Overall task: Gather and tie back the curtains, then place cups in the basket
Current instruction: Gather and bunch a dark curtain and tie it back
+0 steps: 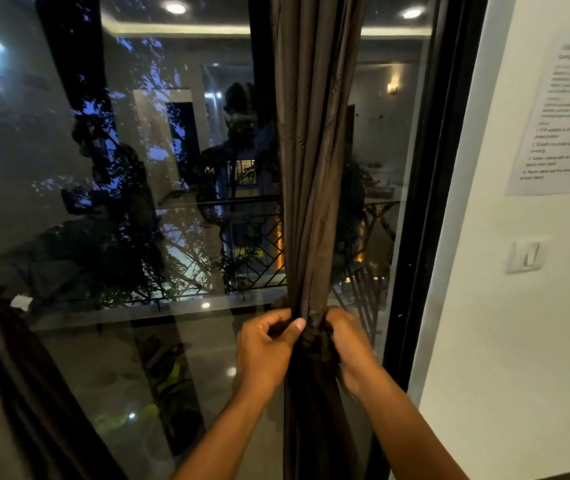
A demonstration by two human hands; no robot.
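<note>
At center frame I see the left hand (265, 344) and right hand (347, 344) both pinching a tie (312, 332) around the gathered brown curtain (311, 168) before the dark window (138, 202). The printed notice (560, 123) at right is too blurred to read; white wall (518, 341) sits just beside.

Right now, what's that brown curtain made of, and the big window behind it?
The brown curtain looks like thin woven cloth with a slight sheen; it gathers into soft folds. The window looks like smooth glass, since it mirrors ceiling lights and the room.
</note>
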